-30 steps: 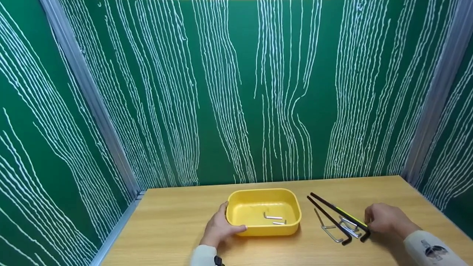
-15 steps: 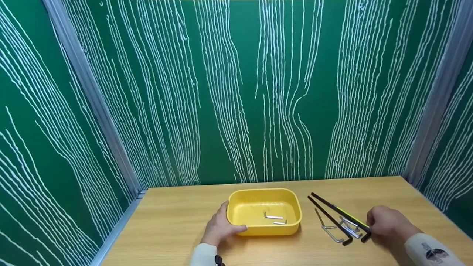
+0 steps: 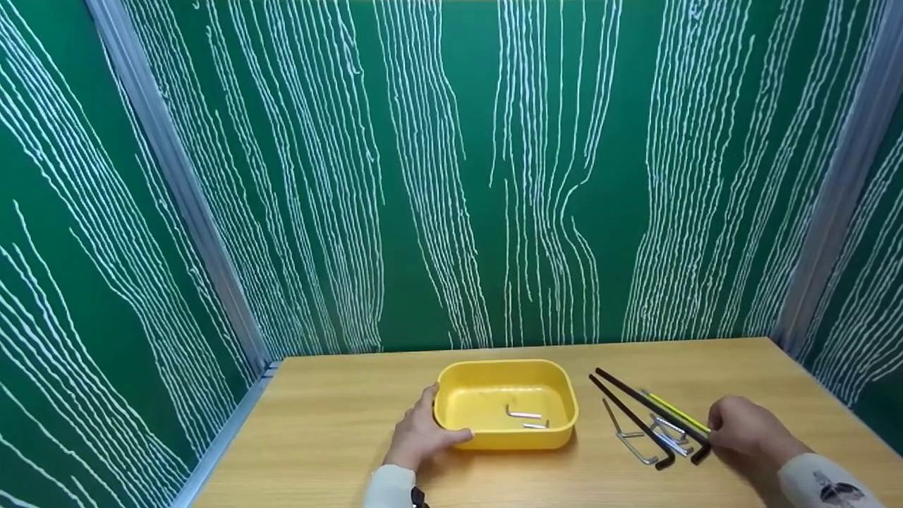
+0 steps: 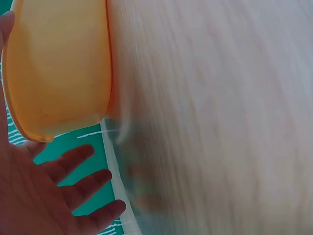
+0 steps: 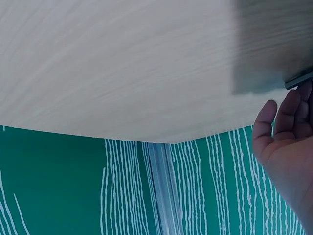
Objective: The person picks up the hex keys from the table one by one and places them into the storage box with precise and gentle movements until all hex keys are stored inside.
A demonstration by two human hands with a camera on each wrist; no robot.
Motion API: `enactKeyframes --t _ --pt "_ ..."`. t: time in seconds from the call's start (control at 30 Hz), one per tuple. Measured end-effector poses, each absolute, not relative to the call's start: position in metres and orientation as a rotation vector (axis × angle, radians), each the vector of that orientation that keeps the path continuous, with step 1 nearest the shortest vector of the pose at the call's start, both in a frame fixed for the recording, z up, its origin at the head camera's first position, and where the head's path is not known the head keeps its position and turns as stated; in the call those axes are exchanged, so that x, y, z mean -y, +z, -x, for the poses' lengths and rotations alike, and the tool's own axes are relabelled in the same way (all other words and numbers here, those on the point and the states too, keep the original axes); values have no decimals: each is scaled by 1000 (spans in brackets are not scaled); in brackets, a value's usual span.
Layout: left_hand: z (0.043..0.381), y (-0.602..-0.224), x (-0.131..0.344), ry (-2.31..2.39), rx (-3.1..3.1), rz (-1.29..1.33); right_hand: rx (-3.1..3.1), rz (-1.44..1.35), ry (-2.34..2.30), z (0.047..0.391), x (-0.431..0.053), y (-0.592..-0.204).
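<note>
A yellow plastic box stands on the table with two small silver hex keys inside. My left hand holds its left end between thumb and forefinger; in the left wrist view the other fingers spread loosely beside the box. To the right lies a loose group of hex keys: long black ones and several smaller silver ones. At their right side my right hand pinches the near end of a yellow-green hex key. The right wrist view shows only a dark tool end by the fingertips.
The wooden table meets green panels with white wavy lines at the back and sides. Metal corner posts rise at the left and right.
The yellow-green hex key has come away from alongside the long black one, shifting slightly right and up with my right hand. My left hand and the box stay in place.
</note>
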State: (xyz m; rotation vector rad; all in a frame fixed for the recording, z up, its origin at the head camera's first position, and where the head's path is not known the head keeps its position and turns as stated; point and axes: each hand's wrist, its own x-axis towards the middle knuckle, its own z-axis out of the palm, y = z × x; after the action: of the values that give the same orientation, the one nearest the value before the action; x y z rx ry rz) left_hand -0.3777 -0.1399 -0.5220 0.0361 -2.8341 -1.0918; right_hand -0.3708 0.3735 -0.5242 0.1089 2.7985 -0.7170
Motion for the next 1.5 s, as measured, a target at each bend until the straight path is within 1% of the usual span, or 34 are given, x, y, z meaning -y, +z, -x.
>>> enactKeyframes --t 0.27,0.53,0.73,1.0,1.27,1.5 --pt "375 -522 141 -1106 2824 4 -2969 -109 -532 366 -374 -524" --pt "378 -523 141 -1164 2821 7 -2964 -156 -611 368 -359 -510" --pt "378 -524 142 -1178 2818 12 -2960 -196 -683 369 -346 -505" --pt "377 -523 140 -1214 2820 -5 -2989 -251 -772 365 -340 -501" --pt "375 -523 141 -1138 2825 32 -3151 -118 -655 368 -339 -498" --pt "376 -524 141 -1132 2827 22 -3204 -47 -662 373 -329 -489"
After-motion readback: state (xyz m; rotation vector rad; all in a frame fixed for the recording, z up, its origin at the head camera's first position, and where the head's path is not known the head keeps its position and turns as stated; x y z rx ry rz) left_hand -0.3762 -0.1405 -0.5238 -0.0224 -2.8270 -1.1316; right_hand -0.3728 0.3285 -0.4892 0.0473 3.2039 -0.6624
